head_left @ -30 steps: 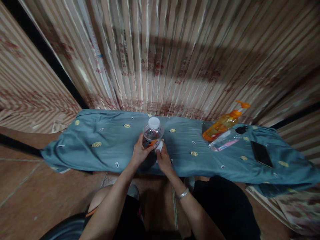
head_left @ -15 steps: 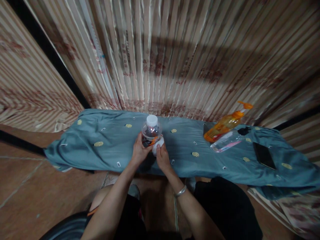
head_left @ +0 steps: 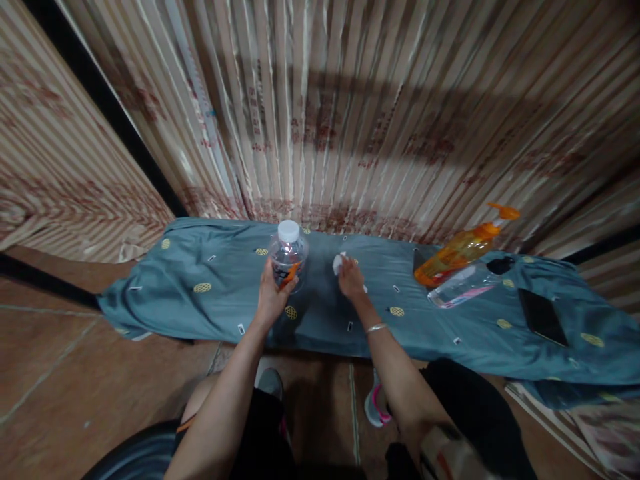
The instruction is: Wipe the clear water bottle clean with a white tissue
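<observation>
My left hand (head_left: 273, 293) is wrapped around a clear plastic bottle (head_left: 289, 252) with a white cap and a black-and-orange label. The bottle is upright over the cloth-covered bench; whether its base touches the cloth I cannot tell. To its right, my right hand (head_left: 351, 277) is closed on a crumpled white tissue (head_left: 339, 263), low over the cloth and apart from the bottle. Part of the tissue sticks out past the fingers, and the rest is hidden by the hand.
A blue-green patterned cloth (head_left: 320, 327) covers the long bench. On its right side lie an orange pump bottle (head_left: 455, 253), a clear bottle with a black cap (head_left: 463, 285) and a dark phone (head_left: 543, 317). A striped curtain (head_left: 325, 133) hangs behind.
My right hand has moved right, away from the bottle, taking the tissue with it. My left hand and the bottle have shifted slightly left.
</observation>
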Demonstrator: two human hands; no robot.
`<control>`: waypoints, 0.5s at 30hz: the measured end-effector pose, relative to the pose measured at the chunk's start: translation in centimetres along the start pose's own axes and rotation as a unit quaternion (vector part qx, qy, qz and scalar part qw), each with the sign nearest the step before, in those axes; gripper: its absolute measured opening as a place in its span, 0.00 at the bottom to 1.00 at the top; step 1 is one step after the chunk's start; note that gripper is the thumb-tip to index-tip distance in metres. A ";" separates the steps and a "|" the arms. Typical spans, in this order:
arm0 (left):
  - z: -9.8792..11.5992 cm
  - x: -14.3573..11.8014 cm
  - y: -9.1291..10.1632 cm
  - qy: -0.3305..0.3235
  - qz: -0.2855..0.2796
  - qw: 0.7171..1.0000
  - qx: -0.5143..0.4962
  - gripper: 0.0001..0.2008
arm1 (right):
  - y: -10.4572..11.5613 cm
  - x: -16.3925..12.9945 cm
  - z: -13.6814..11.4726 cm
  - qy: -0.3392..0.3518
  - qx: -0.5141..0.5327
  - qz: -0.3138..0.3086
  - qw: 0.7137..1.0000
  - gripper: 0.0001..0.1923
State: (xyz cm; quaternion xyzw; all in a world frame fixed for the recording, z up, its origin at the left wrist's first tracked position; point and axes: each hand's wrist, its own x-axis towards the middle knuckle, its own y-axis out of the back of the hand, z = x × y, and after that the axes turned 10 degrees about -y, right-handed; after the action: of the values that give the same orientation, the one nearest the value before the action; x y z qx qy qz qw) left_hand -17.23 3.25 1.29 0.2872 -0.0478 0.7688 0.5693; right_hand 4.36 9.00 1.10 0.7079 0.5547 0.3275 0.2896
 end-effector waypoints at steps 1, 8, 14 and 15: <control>0.0 0.1 -0.1 -0.002 0.000 1.000 -0.005 0.38 | -0.9 -0.8 -0.8 0.007 -0.007 -0.017 1.000 0.22; 0.0 0.5 -0.8 0.002 0.003 1.000 -0.010 0.39 | -2.6 -11.3 -1.7 0.203 -0.071 -0.129 0.968 0.24; 0.4 0.3 -0.5 0.014 0.005 1.000 -0.011 0.40 | 5.0 -13.1 9.0 0.194 -0.121 -0.080 0.970 0.25; 0.5 0.2 -0.5 0.018 0.004 1.000 -0.015 0.40 | 6.8 -12.5 11.4 0.163 -0.143 -0.052 0.975 0.24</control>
State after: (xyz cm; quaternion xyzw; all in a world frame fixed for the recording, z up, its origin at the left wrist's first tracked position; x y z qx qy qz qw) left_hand -16.65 3.45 1.67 0.2648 -0.0502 0.7755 0.5709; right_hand 15.21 -5.21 -2.50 0.5667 0.5777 0.4987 0.3104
